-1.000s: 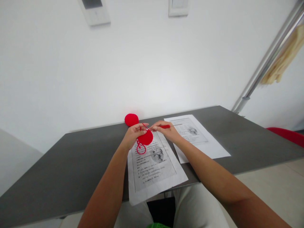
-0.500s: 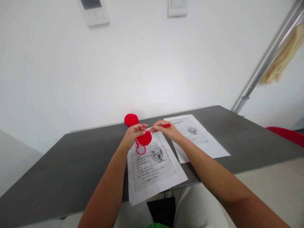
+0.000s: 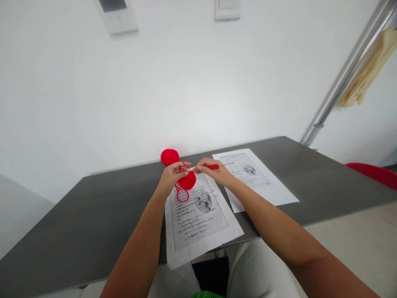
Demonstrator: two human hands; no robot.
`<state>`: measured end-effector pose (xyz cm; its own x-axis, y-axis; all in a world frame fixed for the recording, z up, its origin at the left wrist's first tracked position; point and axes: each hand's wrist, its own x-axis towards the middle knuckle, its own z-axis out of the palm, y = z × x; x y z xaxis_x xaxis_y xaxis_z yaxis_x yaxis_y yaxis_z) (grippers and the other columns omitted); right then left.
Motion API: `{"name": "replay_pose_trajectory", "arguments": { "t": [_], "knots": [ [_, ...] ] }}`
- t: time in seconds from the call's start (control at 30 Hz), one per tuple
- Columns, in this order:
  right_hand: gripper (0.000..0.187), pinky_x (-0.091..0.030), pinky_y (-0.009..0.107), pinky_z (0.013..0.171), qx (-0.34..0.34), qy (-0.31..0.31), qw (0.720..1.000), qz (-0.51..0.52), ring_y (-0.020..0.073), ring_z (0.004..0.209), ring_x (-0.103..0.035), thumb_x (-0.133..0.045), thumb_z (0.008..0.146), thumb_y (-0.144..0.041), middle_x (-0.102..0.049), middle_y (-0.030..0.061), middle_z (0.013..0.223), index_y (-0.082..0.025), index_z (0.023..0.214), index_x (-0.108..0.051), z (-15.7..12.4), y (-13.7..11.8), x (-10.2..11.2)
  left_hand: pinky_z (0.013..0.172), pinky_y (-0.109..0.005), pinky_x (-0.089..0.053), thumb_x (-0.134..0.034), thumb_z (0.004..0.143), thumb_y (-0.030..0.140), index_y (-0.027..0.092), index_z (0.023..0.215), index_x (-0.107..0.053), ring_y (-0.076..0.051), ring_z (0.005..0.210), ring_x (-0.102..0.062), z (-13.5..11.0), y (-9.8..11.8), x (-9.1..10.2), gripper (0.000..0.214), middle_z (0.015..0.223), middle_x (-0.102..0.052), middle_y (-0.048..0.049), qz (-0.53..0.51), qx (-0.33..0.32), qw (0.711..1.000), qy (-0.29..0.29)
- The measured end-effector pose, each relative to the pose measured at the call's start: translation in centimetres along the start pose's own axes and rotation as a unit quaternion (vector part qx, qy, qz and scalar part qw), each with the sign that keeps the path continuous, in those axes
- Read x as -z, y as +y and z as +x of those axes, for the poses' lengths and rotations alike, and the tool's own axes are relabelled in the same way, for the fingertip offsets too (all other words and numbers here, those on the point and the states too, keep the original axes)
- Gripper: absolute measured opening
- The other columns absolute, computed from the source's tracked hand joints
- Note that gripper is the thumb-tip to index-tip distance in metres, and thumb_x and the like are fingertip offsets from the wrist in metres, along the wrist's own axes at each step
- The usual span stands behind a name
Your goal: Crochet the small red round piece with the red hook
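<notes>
A round red crochet piece (image 3: 187, 181) is pinched in my left hand (image 3: 172, 175), whose fingers have red yarn running over them. Loops of loose yarn (image 3: 182, 196) dangle below the piece, above a printed sheet. Closed around a crochet hook with a red grip (image 3: 213, 167), my right hand (image 3: 208, 167) is just right of the piece. The hook's thin metal shaft sticks out to the right behind that hand; its working tip, by the piece's upper edge, is too small to make out. A red yarn ball (image 3: 170, 157) rests against the wall behind my left hand.
On the dark table (image 3: 124, 215) lies a printed sheet (image 3: 201, 231) below my hands, overhanging the front edge. Another printed sheet (image 3: 263, 186) lies to the right, partly under my right forearm. A red chair edge (image 3: 372, 174) shows at far right. A white wall (image 3: 186, 82) stands behind.
My right hand and the hook have shifted slightly, with the hook turned a little flatter. My left hand still grips the red piece. The whole view has drifted slightly.
</notes>
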<state>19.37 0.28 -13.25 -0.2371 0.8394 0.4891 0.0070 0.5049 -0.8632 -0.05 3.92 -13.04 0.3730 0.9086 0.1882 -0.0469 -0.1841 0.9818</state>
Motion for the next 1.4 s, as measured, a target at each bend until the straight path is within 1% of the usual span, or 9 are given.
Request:
{"name": "replay_pose_trajectory", "arguments": {
  "t": [0.23, 0.37, 0.5, 0.73, 0.8, 0.9, 1.07, 1.2, 1.4],
  "knots": [
    [0.016, -0.047, 0.027, 0.072, 0.027, -0.005, 0.988, -0.152, 0.0138, 0.077, -0.060, -0.054, 0.087, -0.028, -0.065, 0.0022, 0.081, -0.017, 0.082, -0.066, 0.0, -0.2, -0.2, 0.066, -0.025, -0.043, -0.074, 0.059, 0.018, 0.014, 0.089, -0.069, -0.011, 0.066, -0.055, -0.1, 0.4, -0.4, 0.030, 0.069, -0.061, 0.0005, 0.027, -0.008, 0.999, 0.015],
    [0.017, -0.045, 0.026, 0.072, 0.054, -0.018, 0.982, -0.180, 0.0140, 0.077, -0.059, -0.052, 0.088, -0.027, -0.065, 0.0026, 0.082, -0.018, 0.083, -0.066, -0.1, 0.1, -0.4, 0.066, -0.024, -0.043, -0.072, 0.061, 0.018, 0.014, 0.087, -0.069, -0.012, 0.066, -0.055, -0.1, 0.4, -0.5, 0.027, 0.068, -0.060, 0.0007, 0.055, -0.024, 0.998, 0.016],
    [0.017, -0.045, 0.027, 0.075, 0.060, -0.023, 0.983, -0.170, 0.0146, 0.079, -0.060, -0.052, 0.088, -0.027, -0.066, 0.0029, 0.083, -0.018, 0.084, -0.066, 0.0, 0.4, -0.6, 0.065, -0.025, -0.042, -0.071, 0.062, 0.019, 0.015, 0.087, -0.069, -0.012, 0.066, -0.054, -0.1, 0.3, -0.5, 0.026, 0.067, -0.060, 0.0006, 0.076, -0.039, 0.996, 0.017],
    [0.019, -0.048, 0.028, 0.074, -0.013, 0.014, 0.999, -0.047, 0.0147, 0.080, -0.061, -0.056, 0.085, -0.032, -0.063, 0.0025, 0.081, -0.017, 0.078, -0.065, 0.1, 0.3, -0.8, 0.065, -0.026, -0.042, -0.070, 0.064, 0.020, 0.015, 0.087, -0.069, -0.013, 0.065, -0.054, -0.3, 0.7, -0.6, 0.024, 0.067, -0.059, 0.0005, 0.095, -0.059, 0.993, 0.021],
    [0.019, -0.048, 0.028, 0.074, -0.015, 0.014, 0.999, -0.043, 0.0148, 0.080, -0.061, -0.055, 0.085, -0.032, -0.063, 0.0027, 0.081, -0.017, 0.078, -0.064, 0.1, 0.3, -0.9, 0.065, -0.026, -0.042, -0.070, 0.064, 0.020, 0.015, 0.086, -0.069, -0.013, 0.065, -0.054, -0.3, 0.7, -0.6, 0.023, 0.067, -0.058, 0.0004, 0.101, -0.060, 0.993, 0.022],
    [0.017, -0.046, 0.028, 0.074, 0.009, 0.006, 0.994, -0.111, 0.0147, 0.079, -0.059, -0.054, 0.086, -0.029, -0.063, 0.0026, 0.080, -0.017, 0.079, -0.064, 0.0, 0.3, -0.9, 0.065, -0.026, -0.042, -0.070, 0.064, 0.020, 0.015, 0.084, -0.069, -0.013, 0.064, -0.053, -0.3, 0.7, -0.7, 0.021, 0.066, -0.058, 0.0003, 0.111, -0.062, 0.992, 0.022],
    [0.017, -0.045, 0.027, 0.077, 0.076, -0.031, 0.971, -0.223, 0.0148, 0.082, -0.060, -0.050, 0.090, -0.026, -0.065, 0.0034, 0.086, -0.019, 0.086, -0.065, -0.2, 0.7, -1.1, 0.066, -0.026, -0.043, -0.068, 0.065, 0.018, 0.015, 0.085, -0.069, -0.014, 0.066, -0.054, -0.3, 0.7, -0.8, 0.020, 0.068, -0.060, -0.0004, 0.120, -0.066, 0.991, 0.015],
    [0.016, -0.046, 0.028, 0.080, 0.128, -0.032, 0.959, -0.252, 0.0155, 0.084, -0.060, -0.050, 0.091, -0.026, -0.064, 0.0052, 0.088, -0.019, 0.088, -0.065, -0.4, 1.0, -1.2, 0.068, -0.026, -0.043, -0.068, 0.063, 0.015, 0.015, 0.083, -0.070, -0.014, 0.068, -0.055, -0.3, 0.8, -1.2, 0.020, 0.070, -0.061, -0.0011, 0.128, -0.072, 0.989, 0.012],
    [0.012, -0.047, 0.028, 0.079, 0.144, -0.011, 0.951, -0.272, 0.0154, 0.085, -0.059, -0.052, 0.090, -0.021, -0.062, 0.0044, 0.085, -0.019, 0.088, -0.063, -0.3, 1.2, -1.2, 0.065, -0.025, -0.044, -0.068, 0.063, 0.018, 0.014, 0.092, -0.067, -0.012, 0.067, -0.056, -0.2, 0.4, -1.4, 0.029, 0.069, -0.059, 0.0007, 0.078, -0.043, 0.996, 0.009]
  ]
}}
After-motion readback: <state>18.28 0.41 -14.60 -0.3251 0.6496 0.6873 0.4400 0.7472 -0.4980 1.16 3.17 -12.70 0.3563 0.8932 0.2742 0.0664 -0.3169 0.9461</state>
